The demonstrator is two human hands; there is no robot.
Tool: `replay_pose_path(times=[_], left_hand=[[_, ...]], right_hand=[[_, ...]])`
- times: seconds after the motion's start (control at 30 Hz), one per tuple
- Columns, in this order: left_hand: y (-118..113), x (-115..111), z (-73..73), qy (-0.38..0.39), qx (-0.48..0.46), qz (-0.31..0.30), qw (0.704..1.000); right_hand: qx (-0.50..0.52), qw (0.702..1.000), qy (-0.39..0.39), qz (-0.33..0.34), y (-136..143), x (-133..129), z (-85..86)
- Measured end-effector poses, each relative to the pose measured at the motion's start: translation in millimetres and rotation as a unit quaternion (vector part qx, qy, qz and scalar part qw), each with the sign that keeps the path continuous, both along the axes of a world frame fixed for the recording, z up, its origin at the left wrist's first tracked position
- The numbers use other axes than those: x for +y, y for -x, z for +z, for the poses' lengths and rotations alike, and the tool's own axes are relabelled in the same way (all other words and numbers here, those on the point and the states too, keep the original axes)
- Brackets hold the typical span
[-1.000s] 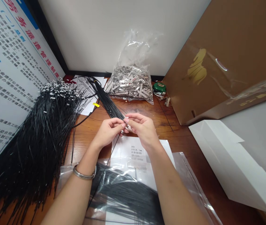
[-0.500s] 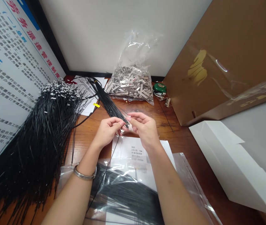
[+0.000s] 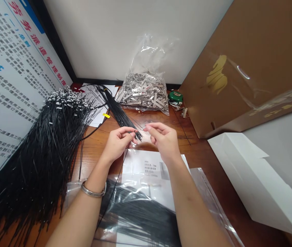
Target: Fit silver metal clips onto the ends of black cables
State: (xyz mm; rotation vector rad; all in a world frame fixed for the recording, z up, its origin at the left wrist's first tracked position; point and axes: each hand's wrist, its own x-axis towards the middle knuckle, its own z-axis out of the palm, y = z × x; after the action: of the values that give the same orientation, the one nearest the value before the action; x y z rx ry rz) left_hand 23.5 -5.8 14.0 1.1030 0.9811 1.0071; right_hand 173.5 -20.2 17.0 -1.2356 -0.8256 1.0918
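Note:
My left hand (image 3: pixel 120 142), with a metal bangle (image 3: pixel 93 189) on the wrist, pinches a thin black wire (image 3: pixel 116 183) that hangs down toward the clear bag. Just beyond my fingertips lies the end of a bundle of black wires (image 3: pixel 120 113). Across a small gap, my right hand (image 3: pixel 162 139) has its thumb and index finger pressed together; whatever they hold is too small to make out. Under my forearms a clear bag of black wires (image 3: pixel 141 209) lies partly over a printed sheet (image 3: pixel 138 164).
A large heap of black wires with white ends (image 3: pixel 33 161) covers the left side. At the back are a clear bag of metal pieces (image 3: pixel 146 91) and a green tape measure (image 3: pixel 175 97). A brown box (image 3: pixel 246 61) and a white box (image 3: pixel 259 185) stand on the right.
My right hand has moved a little to the right, away from my left hand and the bundle's end. My left hand has hardly moved and still pinches the wire.

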Motion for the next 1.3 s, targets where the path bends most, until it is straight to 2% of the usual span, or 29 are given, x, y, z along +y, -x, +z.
replay_pose_path(times=[0.1,0.27,0.57,0.9,1.03,1.3], left_hand=[[1.2,0.2,-2.4,-0.012,-0.005,-0.008,1.000],[1.3,0.1,-3.3,-0.019,-0.018,-0.013,1.000],[0.3,1.3,-8.7,-0.051,-0.021,0.040,0.998],[-0.2,-1.6,-5.2,-0.045,-0.023,0.023,0.998],[0.6,0.6,-7.0,-0.042,-0.004,0.051,0.998],[-0.1,1.2,-5.8,-0.005,0.025,0.060,0.998]], right_hand=[[-0.046,0.996,0.005,0.071,3.6,-1.7,0.2],[-0.057,0.991,0.020,0.118,4.0,-2.8,0.8],[-0.026,0.995,0.029,0.097,4.6,-1.9,-0.4],[0.012,0.997,0.042,0.067,4.2,-2.8,-1.0],[0.033,0.997,0.046,0.046,3.1,-1.9,-0.4],[0.040,0.995,0.048,0.075,4.1,-2.0,-1.2]])
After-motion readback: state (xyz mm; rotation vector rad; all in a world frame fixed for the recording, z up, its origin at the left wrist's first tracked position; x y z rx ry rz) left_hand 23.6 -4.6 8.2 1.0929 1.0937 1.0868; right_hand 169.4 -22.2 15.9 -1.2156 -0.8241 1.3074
